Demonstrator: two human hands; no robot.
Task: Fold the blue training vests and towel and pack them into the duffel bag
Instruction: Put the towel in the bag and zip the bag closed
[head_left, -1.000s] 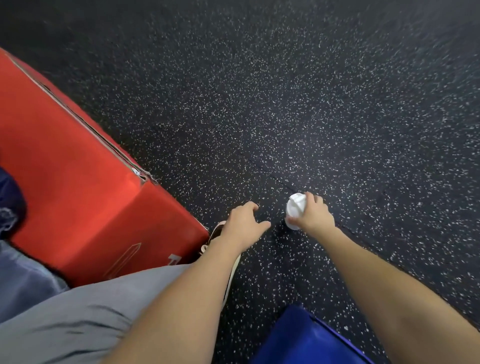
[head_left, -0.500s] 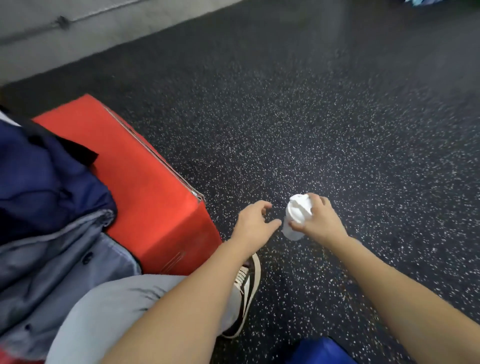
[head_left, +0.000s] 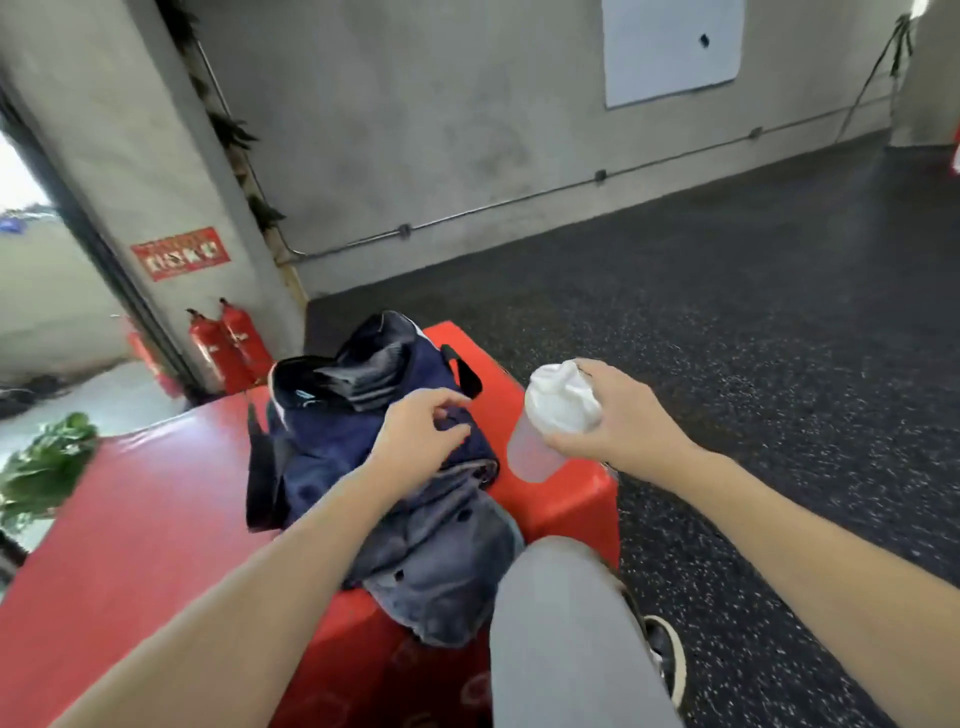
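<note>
The fingers (head_left: 563, 441) of the right hand (head_left: 623, 415) are curled round a white-lidded shaker bottle (head_left: 550, 415), grasping it at the lid; the bottle hangs tilted, lid up and toward the far wall, its clear body slanting down and toward the person, above the near right corner of the red padded surface (head_left: 156, 509). The left hand (head_left: 415, 441) hovers at the navy duffel bag (head_left: 353, 431), its fingers (head_left: 441, 402) loosely curled and holding nothing; whether the fingertips touch the fabric cannot be told. The bag lies on the red surface with its long axis running from the person toward the far wall, its open, dark mouth at the far end. A grey-blue garment (head_left: 441, 571) is draped from the bag's near end down over the surface's front edge, beside the person's grey-trousered knee (head_left: 561, 597). Two red fire extinguishers (head_left: 228, 343) stand at the wall beyond, under a red sign (head_left: 181, 253) whose writing is too blurred to read. Faint marks on the surface's front face are unreadable.
</note>
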